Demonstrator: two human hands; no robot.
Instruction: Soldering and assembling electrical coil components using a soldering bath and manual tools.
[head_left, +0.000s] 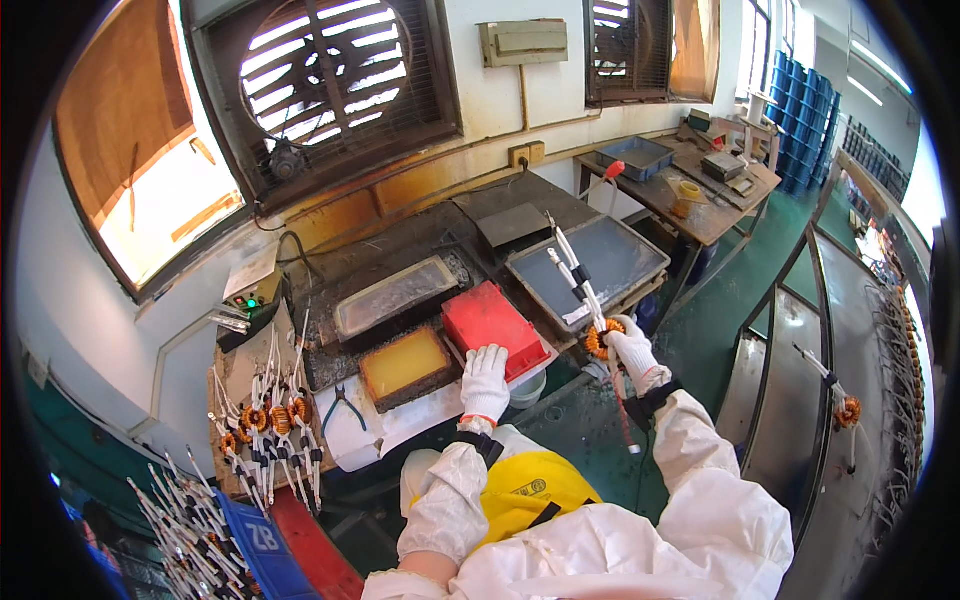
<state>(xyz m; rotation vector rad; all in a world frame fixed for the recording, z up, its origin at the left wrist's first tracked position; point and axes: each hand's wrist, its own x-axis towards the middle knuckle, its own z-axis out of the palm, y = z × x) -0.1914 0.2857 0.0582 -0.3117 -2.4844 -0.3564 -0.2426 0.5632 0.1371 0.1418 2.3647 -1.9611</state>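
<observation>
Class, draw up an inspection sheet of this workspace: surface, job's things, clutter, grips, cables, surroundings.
Surface: dark, stained workbench.
Job's things: orange ring-shaped coil with white leads; red rectangular box.
Clutter: blue-handled pliers on a white sheet; similar orange coils bunched at the left.
Grips: white-gloved left grip flat on the red box; white-gloved right grip holding the coil.
Cables: dark cable looping near a cream control box with a green light.
Surroundings: large round louvred wall fan; green floor.
</observation>
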